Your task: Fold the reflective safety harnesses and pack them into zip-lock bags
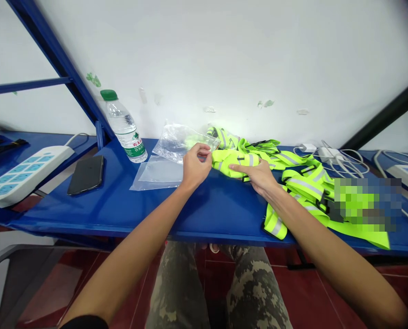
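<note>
My right hand (260, 176) grips a folded bundle of neon-yellow reflective strap (236, 161), its thumb on top. My left hand (197, 163) is closed in a pinch at the mouth of a clear plastic bag (173, 141), right beside the bundle's left end. Those left fingertips are partly hidden from me. Flat on the bench, left of that hand, lies another clear bag (156, 172). Loose neon straps with grey reflective stripes and black buckles (305, 187) spread out to the right of my right hand, and others lie behind the bundle.
A water bottle (126, 130) with a green cap stands at the back left of the blue bench (149, 212). Near it are a black phone (86, 175) and a white power strip (25, 173). White cables and chargers (334, 155) lie at the back right, against the wall.
</note>
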Available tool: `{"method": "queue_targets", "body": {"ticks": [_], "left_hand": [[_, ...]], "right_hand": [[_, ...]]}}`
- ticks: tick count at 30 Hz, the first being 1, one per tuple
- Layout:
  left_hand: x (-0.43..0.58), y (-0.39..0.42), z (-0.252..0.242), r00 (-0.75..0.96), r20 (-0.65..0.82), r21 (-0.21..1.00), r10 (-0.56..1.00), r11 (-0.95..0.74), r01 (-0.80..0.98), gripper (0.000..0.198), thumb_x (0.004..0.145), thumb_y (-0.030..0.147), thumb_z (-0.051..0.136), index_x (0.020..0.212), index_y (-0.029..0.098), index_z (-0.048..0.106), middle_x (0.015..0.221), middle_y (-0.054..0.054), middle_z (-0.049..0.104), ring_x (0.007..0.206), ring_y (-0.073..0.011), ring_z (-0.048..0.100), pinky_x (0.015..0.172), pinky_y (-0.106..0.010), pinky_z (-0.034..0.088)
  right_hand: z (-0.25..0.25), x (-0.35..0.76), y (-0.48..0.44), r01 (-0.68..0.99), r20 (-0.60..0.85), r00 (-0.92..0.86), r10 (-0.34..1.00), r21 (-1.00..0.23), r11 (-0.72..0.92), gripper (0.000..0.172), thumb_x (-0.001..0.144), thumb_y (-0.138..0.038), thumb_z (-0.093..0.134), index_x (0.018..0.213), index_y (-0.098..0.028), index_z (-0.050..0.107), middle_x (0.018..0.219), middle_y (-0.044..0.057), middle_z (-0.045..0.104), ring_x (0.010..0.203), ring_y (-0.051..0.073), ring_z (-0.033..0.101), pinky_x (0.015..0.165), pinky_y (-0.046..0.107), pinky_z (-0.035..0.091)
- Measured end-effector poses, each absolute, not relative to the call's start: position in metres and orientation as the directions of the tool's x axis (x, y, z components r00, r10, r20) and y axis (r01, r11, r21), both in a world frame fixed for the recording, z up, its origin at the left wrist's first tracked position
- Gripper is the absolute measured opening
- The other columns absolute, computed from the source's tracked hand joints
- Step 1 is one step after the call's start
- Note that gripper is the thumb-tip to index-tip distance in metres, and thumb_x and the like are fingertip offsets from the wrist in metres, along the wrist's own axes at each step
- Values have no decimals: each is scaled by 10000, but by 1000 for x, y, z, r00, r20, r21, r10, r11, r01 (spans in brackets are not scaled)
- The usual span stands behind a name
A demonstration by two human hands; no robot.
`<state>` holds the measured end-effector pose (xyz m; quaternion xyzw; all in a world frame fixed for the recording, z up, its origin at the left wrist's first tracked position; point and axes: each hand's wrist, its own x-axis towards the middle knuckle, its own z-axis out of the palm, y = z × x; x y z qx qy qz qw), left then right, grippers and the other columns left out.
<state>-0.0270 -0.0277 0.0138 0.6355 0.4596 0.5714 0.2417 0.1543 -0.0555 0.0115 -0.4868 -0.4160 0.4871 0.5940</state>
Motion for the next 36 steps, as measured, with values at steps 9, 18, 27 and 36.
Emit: {"method": "queue_targets", "body": {"ticks": [9,18,27,36], "left_hand": [[-34,-19,15,9,336,938,942,-335,86,226,696,147,692,906,166,611,745,-20,676,799,-166,676,786,-282,521],[-26,-27,20,45,351,934,935,-353,56,185,712,98,665,880,157,615,695,18,615,702,-114,626,711,-238,512],[-11,-39,17,92,503,835,859,-511,203,222,726,60,603,917,173,617,731,13,601,692,-110,600,622,-201,490],[-21,-38,23,177,480,847,859,-507,160,241,727,82,605,952,165,619,727,18,557,665,-97,556,592,-189,468]], "right_hand": [[5,157,-56,-113,78,80,994,-990,87,532,403,-245,948,874,-144,721,980,83,765,837,246,730,778,373,619],[4,152,-54,-77,69,264,962,-993,92,564,364,-227,943,867,-158,699,949,71,765,839,242,728,725,339,620],[-1,148,-54,33,153,275,949,-988,150,543,413,-288,922,883,-129,701,919,89,767,788,247,727,682,342,597],[-4,146,-54,17,201,174,964,-979,201,543,408,-298,930,874,-129,706,900,83,764,764,232,706,676,334,577]]}}
